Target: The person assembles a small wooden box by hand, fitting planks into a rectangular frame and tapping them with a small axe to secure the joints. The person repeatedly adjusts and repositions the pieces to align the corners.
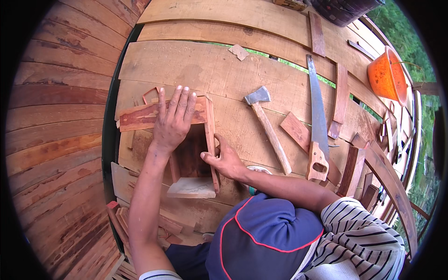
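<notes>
An open-fronted wooden box (211, 154) stands on the plank surface, its dark inside and pale bottom board (192, 187) showing. Across its top lies a reddish-brown board (135, 117) that sticks out to the left. My left hand (172, 123) presses flat on this board, fingers stretched out and holding nothing. At the box's right side wall, my right hand (226, 159) grips the edge with the thumb toward the opening and the fingers along the outer face. Part of the box's left side is hidden by my left forearm.
Right of the box lie a hammer-like axe (268, 126), a handsaw (318, 121) and a short wood piece (296, 131). An orange bucket (383, 74) and a dark container (345, 10) are farther off. Wood offcuts (352, 170) stand at right; a plank wall (65, 116) rises at left.
</notes>
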The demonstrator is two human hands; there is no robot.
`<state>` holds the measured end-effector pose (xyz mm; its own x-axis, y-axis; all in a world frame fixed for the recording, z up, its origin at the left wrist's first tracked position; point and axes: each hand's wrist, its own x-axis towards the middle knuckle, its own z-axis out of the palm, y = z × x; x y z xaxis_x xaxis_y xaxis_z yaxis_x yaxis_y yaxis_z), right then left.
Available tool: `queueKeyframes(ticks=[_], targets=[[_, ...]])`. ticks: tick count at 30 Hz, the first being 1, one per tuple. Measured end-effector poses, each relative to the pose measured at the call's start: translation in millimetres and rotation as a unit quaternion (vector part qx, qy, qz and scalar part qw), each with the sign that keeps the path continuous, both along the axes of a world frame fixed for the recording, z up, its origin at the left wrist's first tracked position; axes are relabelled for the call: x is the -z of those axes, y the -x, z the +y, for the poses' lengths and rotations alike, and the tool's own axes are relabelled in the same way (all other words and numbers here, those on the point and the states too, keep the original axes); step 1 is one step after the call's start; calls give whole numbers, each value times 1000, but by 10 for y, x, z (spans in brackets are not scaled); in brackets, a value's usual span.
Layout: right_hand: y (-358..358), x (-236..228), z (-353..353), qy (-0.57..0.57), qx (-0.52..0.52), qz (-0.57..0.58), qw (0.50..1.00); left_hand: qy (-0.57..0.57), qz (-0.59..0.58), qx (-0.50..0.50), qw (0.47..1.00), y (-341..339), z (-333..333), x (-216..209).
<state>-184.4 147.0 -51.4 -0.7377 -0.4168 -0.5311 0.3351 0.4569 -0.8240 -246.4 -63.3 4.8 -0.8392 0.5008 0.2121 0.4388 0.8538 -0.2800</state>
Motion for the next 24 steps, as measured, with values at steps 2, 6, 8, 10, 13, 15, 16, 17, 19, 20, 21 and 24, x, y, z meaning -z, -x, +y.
queueKeyframes(ticks=[2, 6, 8, 10, 13, 15, 16, 17, 19, 20, 21, 24], targets=[[0, -15, 0, 2, 1, -2, 1000, -20, -13, -2, 1000, 6, -14, 51], [25, -94, 8, 14, 3, -26, 1000, -33, -15, -5, 999, 10, -34, 115], [40, -128, 12, 18, 2, -40, 999, -31, -7, -14, 999, 13, -11, 145], [44, -147, 15, 18, 2, -47, 999, -37, 2, -19, 999, 8, 17, 174], [22, -95, 16, 24, 9, -43, 999, -53, 9, -17, 998, 18, 44, 187], [19, -95, 16, 24, 11, -41, 999, -63, 1, -15, 998, 17, 39, 176], [18, -96, 18, 24, 11, -39, 999, -64, -1, -13, 998, 23, 38, 175], [15, -109, 15, 25, 14, -39, 999, -64, -3, -12, 998, 25, 34, 160], [12, -135, 19, 26, 20, -37, 999, -66, -6, -8, 998, 23, 35, 147], [15, -128, 14, 27, 19, -38, 999, -66, -6, -6, 998, 19, 28, 138], [17, -113, 15, 28, 17, -38, 999, -66, -7, -5, 998, 17, 26, 132], [39, -172, 15, 37, 14, -58, 998, -67, 6, -8, 998, 18, 31, 142]])
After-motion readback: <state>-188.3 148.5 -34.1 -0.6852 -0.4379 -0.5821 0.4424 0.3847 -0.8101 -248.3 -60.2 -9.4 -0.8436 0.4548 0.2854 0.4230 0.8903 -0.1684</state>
